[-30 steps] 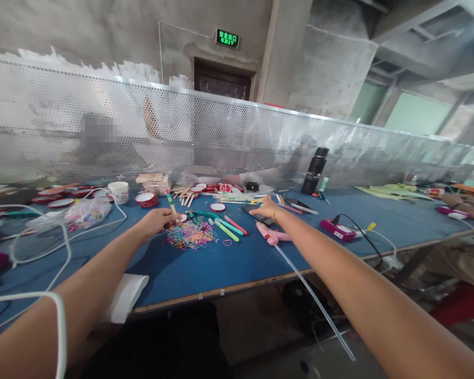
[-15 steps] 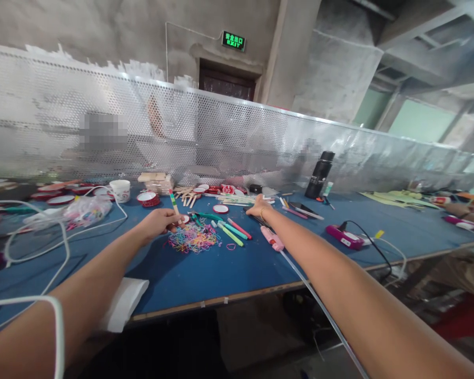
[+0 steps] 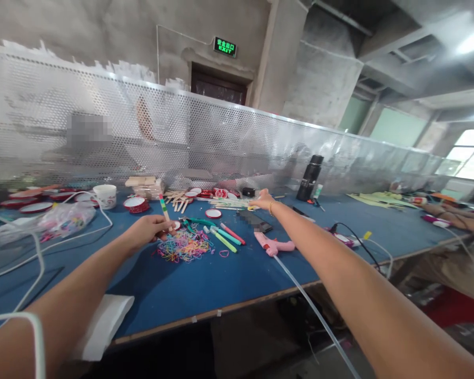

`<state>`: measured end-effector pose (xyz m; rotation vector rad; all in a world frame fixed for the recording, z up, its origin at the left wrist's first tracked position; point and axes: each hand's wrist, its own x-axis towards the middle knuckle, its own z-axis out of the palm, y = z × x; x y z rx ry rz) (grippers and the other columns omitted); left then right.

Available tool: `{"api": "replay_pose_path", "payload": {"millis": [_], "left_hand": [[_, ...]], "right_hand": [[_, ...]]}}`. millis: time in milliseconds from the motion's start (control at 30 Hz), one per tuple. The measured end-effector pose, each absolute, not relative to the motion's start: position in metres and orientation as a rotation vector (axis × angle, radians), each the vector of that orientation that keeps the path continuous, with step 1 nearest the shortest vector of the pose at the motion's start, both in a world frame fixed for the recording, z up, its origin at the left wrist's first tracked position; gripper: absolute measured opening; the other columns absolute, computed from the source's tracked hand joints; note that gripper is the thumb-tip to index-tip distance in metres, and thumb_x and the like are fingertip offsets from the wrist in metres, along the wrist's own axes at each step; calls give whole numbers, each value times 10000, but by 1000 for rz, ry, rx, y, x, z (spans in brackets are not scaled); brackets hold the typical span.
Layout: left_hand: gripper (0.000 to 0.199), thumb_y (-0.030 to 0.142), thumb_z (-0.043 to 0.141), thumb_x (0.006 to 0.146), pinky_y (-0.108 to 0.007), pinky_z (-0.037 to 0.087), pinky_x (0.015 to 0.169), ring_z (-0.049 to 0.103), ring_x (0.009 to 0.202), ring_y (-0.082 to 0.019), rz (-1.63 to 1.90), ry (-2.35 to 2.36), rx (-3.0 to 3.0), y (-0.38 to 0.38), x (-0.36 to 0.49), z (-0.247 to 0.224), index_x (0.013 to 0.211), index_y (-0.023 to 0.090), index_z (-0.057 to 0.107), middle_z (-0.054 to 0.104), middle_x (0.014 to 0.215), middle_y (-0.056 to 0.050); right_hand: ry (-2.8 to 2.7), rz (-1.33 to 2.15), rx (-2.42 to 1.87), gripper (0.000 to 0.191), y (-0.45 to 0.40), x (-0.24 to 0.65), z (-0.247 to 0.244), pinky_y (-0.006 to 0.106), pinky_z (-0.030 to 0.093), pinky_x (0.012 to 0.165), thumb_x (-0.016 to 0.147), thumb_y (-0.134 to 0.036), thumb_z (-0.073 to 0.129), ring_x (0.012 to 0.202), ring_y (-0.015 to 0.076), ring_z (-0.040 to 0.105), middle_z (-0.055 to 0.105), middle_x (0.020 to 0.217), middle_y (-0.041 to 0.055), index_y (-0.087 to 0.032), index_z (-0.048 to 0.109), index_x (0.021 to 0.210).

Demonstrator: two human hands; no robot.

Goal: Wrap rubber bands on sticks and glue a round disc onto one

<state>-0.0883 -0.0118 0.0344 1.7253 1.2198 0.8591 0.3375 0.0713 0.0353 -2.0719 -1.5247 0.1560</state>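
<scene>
Blue tabletop, perforated metal screen, concrete wall behind.

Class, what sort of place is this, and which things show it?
Probably a craft workshop: a pink glue gun, a heap of small coloured loops and loose wooden sticks lie together on a long blue table.

A flat craft stick, with red and green bands toward its upper end, stands tilted slightly leftward, its lower end pinched in the left hand. Slender pale sticks lie loosely clustered on the table, just beside the right hand.
</scene>
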Motion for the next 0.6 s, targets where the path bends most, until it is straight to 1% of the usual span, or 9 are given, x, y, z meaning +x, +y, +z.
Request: {"api": "replay_pose_path", "payload": {"millis": [67, 133, 200, 300, 367, 467, 533, 600], "left_hand": [[436, 530, 717, 612, -178, 263, 425, 503, 542, -85, 877, 1209, 1719, -10, -89, 35, 846, 162, 708, 707, 857, -72], [450, 538, 728, 592, -179, 261, 421, 498, 539, -86, 890, 1216, 1711, -9, -89, 35, 838, 162, 709, 709, 854, -74], [437, 535, 732, 576, -174, 262, 421, 499, 535, -84, 892, 1240, 1691, -10, -88, 37, 809, 167, 704, 710, 841, -69], [410, 522, 738, 554, -167, 261, 423, 496, 525, -79, 890, 1278, 1664, -11, -87, 39, 751, 166, 686, 710, 819, -61], [410, 516, 746, 542, -166, 261, 423, 495, 525, -78, 894, 1282, 1655, -12, -86, 39, 747, 167, 681, 711, 827, -61], [410, 517, 749, 546, -169, 260, 420, 494, 524, -83, 896, 1285, 1654, -11, -87, 38, 766, 176, 691, 700, 791, -52], [394, 517, 744, 560, -175, 259, 417, 492, 518, -89, 882, 1302, 1660, -11, -88, 38, 761, 181, 700, 678, 726, -44], [381, 518, 741, 572, -183, 262, 417, 496, 521, -96, 872, 1307, 1672, -10, -89, 37, 756, 186, 704, 667, 707, -43]], "right_hand": [[-1540, 171, -2067, 795, 52, 359, 35, 301, 461, 836, 581, -468, 773, 1011, 229, 597, 581, 1161, 138, -147, 380, 1193], [-1662, 193, -2001, 781, 32, 381, 31, 296, 463, 840, 577, -398, 800, 983, 208, 603, 594, 1138, 103, -177, 372, 1192], [-1818, 219, -1897, 768, 13, 402, 25, 289, 451, 881, 554, -348, 828, 1017, 192, 589, 586, 1162, 78, -207, 388, 1167], [-1949, 313, -1864, 826, -7, 421, 15, 304, 435, 925, 470, -317, 873, 1066, 204, 571, 581, 1172, 82, -204, 408, 1144], [-1945, 357, -1863, 830, -12, 422, 7, 325, 429, 937, 475, -312, 873, 1082, 214, 566, 579, 1177, 93, -197, 405, 1151], [-1912, 338, -1803, 745, -10, 408, -4, 320, 424, 936, 554, -307, 841, 1085, 202, 568, 585, 1178, 98, -197, 397, 1142], [-1893, 270, -1807, 711, -5, 393, -8, 309, 431, 914, 574, -339, 833, 1049, 192, 583, 598, 1152, 86, -200, 406, 1126], [-1842, 169, -1874, 717, -1, 378, -6, 304, 442, 880, 553, -399, 838, 1000, 194, 599, 613, 1108, 66, -204, 431, 1111]]}}
